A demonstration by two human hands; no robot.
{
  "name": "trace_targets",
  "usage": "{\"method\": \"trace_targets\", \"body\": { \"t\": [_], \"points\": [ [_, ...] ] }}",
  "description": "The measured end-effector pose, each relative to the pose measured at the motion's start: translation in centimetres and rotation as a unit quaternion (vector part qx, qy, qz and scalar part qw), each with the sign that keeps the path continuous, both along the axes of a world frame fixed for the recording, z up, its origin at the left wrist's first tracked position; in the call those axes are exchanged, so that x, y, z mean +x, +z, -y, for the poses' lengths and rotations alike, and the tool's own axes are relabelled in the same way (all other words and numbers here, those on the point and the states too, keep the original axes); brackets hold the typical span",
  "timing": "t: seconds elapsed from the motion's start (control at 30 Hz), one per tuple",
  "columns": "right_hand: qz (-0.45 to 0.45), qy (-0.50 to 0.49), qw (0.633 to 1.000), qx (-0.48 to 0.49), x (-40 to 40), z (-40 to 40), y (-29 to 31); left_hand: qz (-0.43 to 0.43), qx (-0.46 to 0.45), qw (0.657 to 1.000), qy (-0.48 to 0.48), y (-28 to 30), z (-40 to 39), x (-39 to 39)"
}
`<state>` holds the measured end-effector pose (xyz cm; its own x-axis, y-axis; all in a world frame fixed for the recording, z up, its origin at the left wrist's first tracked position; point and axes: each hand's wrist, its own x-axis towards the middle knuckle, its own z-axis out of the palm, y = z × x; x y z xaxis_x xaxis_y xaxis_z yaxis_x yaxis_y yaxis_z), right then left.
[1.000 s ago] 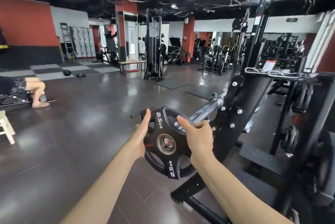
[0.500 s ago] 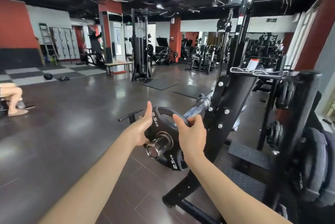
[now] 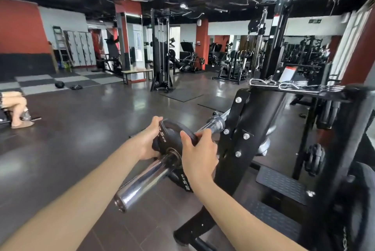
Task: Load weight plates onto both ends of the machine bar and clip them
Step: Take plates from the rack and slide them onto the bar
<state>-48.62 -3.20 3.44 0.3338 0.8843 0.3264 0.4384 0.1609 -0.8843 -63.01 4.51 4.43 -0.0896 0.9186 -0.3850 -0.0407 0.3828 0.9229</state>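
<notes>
Hands are gripping a round black rubbery 2.5 kg plate (image 3: pixel 172 139) threaded on the smooth chrome bar sleeve (image 3: pixel 146 179): left hand (image 3: pixel 147 143) curling round its left rim, right hand (image 3: pixel 197 153) clasping the right.

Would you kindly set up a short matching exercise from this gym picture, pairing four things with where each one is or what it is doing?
Things:
1. weight plate
2. bar sleeve
3. spring clips
4. left hand

States:
A. lying on top of the machine frame
B. threaded on the sleeve, partway along
C. gripping the plate's far rim
D. chrome end sticking out toward the camera

Pairs: 1-B, 2-D, 3-A, 4-C. The right hand grips the plate's near rim.
</notes>
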Motion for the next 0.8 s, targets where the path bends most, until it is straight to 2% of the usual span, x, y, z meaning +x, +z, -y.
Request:
{"method": "trace_targets", "body": {
  "t": [0.2,0.4,0.67,0.8],
  "points": [
    [-0.061,0.053,0.997,-0.016,3.0,-3.2,-0.5,0.020,0.005,1.000,-0.012,0.6,-2.4,2.2],
    [-0.083,0.036,0.996,-0.019,5.2,-6.7,-1.0,-0.001,0.024,1.000,0.020,0.5,-6.0,4.6],
    [-0.042,0.014,0.997,-0.060,9.5,-13.1,-0.8,-0.034,0.023,0.999,0.006,0.9,-11.7,9.5],
    [-0.024,0.015,0.997,-0.067,11.6,-16.0,-0.5,-0.024,0.044,0.999,0.003,1.3,-14.4,11.0]
  ]
}}
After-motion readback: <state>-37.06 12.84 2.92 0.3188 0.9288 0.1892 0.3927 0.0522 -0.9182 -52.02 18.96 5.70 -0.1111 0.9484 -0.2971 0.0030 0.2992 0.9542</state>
